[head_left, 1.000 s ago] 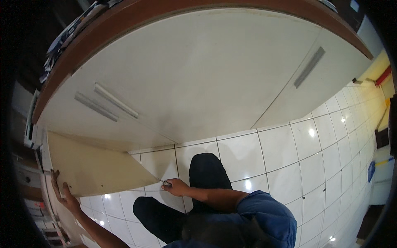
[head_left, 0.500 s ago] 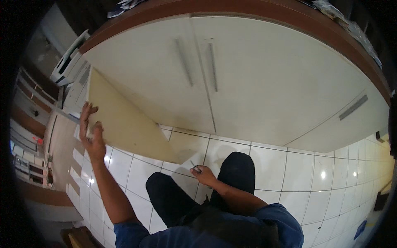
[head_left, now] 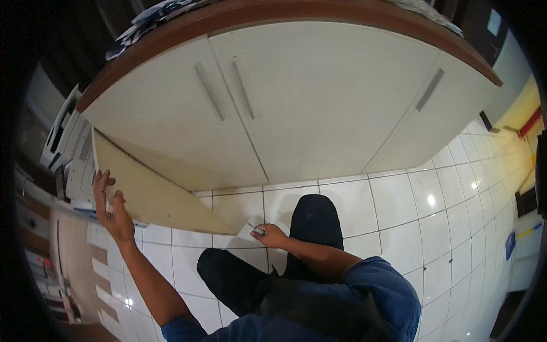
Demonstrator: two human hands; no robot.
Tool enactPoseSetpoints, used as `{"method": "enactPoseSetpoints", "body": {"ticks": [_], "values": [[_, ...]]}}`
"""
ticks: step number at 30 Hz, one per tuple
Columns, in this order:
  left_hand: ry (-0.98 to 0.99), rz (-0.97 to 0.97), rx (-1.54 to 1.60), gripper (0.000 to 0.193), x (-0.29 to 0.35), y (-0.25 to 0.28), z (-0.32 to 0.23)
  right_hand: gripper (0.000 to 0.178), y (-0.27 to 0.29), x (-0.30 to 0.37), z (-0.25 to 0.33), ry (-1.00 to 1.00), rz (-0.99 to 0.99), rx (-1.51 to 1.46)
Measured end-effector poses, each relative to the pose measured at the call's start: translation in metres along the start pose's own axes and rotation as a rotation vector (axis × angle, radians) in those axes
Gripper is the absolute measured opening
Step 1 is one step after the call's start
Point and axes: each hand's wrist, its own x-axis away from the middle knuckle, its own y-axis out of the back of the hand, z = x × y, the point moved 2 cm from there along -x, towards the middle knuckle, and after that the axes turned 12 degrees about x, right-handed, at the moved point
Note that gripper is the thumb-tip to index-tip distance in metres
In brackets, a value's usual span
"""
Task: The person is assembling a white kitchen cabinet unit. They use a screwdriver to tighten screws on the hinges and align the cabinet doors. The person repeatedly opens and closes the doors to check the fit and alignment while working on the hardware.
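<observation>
From where I stand, the right hand (head_left: 273, 236) is closed around a small metal tool (head_left: 259, 230), in front of the cabinet (head_left: 330, 102) and low down. Most of the tool is inside the fist; its kind cannot be made out. Its visible end points toward the near lower corner of a cream panel (head_left: 148, 188); contact there cannot be confirmed.

Panel: juts forward from the cabinet's left end. Left hand (head_left: 115, 216) is at its outer edge, thumb and fingers spread wide (grip or light touch, I cannot tell which).

Cabinet: white fronts closed, contents hidden. Whatever lies behind the panel is hidden too.

On top of the cabinet: brown countertop (head_left: 285, 12), with a heap of papers (head_left: 145, 23) at its left and a crinkled, clear-looking wrapping (head_left: 427, 14) at its right, both cut off above. Left of the cabinet: a white machine (head_left: 65, 131), dim and bent by the lens.
</observation>
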Motion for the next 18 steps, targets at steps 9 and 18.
{"method": "enactPoseSetpoints", "body": {"ticks": [9,18], "values": [[-0.014,-0.04,-0.035,0.043,0.001,0.013,0.015,0.065,0.002,-0.006,-0.005,-0.025,0.035,0.048],[-0.036,-0.033,0.034,0.042,-0.002,-0.005,0.009,0.068,0.008,-0.007,-0.006,-0.071,0.079,0.032]]}}
